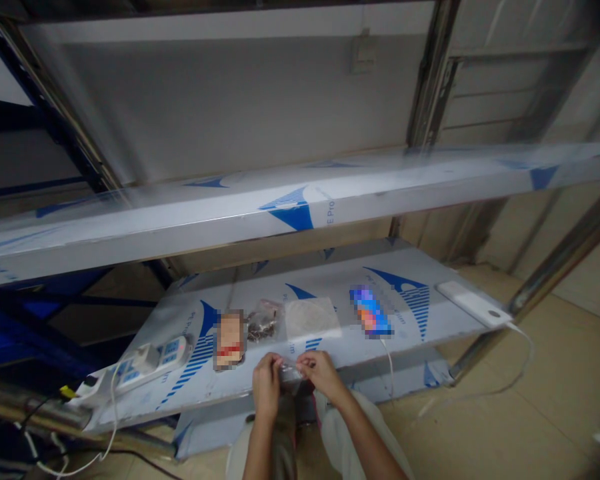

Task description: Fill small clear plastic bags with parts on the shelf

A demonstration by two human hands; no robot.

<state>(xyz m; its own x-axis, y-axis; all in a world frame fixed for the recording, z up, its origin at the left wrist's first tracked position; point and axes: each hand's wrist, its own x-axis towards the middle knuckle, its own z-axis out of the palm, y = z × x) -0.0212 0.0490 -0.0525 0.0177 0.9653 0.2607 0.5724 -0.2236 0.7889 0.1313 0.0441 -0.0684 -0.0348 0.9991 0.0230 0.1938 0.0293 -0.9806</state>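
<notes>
On the lower steel shelf (pixel 330 280), sheathed in blue-printed film, a small clear plastic bag (pixel 290 370) was held just off the front edge, its exact shape hard to make out. The left hand (pixel 267 387) and right hand (pixel 323 373) each kept a firm, nearly closed grip on it between thumb and fingertips. Behind them lay a blurred packet (pixel 229 340), a bag of brown pieces (pixel 263 320) and a pale square packet (pixel 313 319); a white power strip (pixel 153 365) sat further left.

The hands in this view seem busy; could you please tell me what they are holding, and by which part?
The left hand and right hand pinch a small clear plastic bag between their fingertips, near its upper edge.
</notes>
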